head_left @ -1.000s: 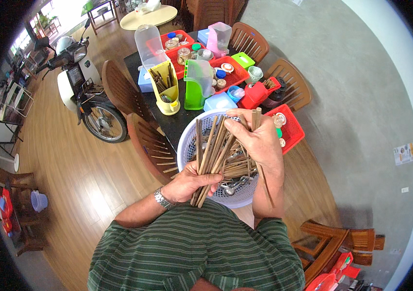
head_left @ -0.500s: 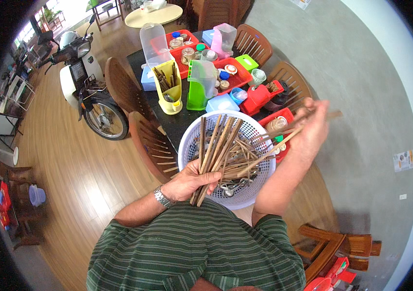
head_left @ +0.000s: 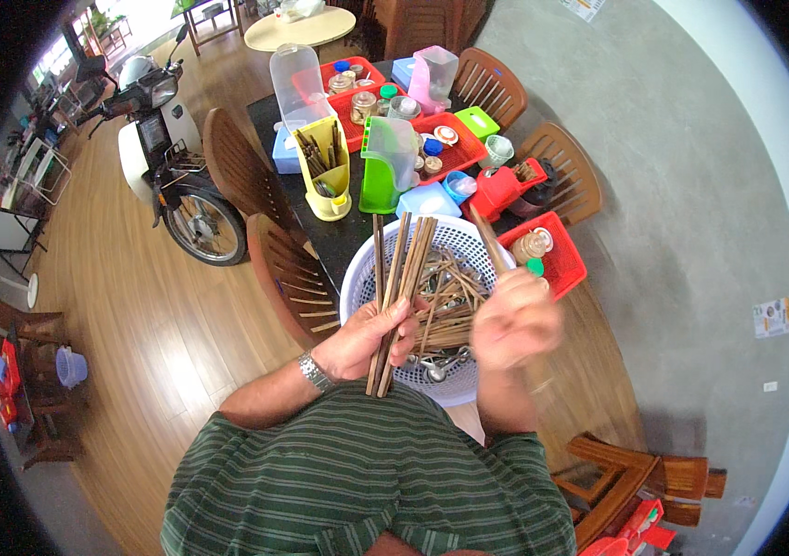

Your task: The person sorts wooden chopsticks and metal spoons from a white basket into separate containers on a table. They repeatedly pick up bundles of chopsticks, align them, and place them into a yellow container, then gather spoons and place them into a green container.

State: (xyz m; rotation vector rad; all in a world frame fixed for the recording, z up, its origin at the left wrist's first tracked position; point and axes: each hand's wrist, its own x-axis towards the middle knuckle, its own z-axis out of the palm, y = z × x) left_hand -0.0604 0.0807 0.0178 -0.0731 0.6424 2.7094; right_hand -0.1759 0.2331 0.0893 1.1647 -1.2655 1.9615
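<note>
My left hand (head_left: 365,341) is closed round a bundle of wooden chopsticks (head_left: 404,278), which stand nearly upright over the left part of a pale lavender perforated basket (head_left: 354,289). My right hand (head_left: 517,320), smeared by motion, is closed at the basket's right side. A few chopsticks (head_left: 485,236) poke up and leftward from it, their number unclear. Inside the basket lie many loose chopsticks (head_left: 445,332) in a jumble. Metal spoons (head_left: 435,373) show among them near the basket's front.
Behind the basket, a dark table (head_left: 350,243) bears a yellow holder (head_left: 340,195) with chopsticks, a green holder (head_left: 378,181), a red holder (head_left: 495,196) and red trays of jars (head_left: 569,269). Wooden chairs (head_left: 269,264) flank it. A motorbike (head_left: 155,153) stands at left.
My right hand has swung in from the far right to the basket's right side, its chopsticks now pointing up and left. The left hand's bundle has become more upright and more even.
</note>
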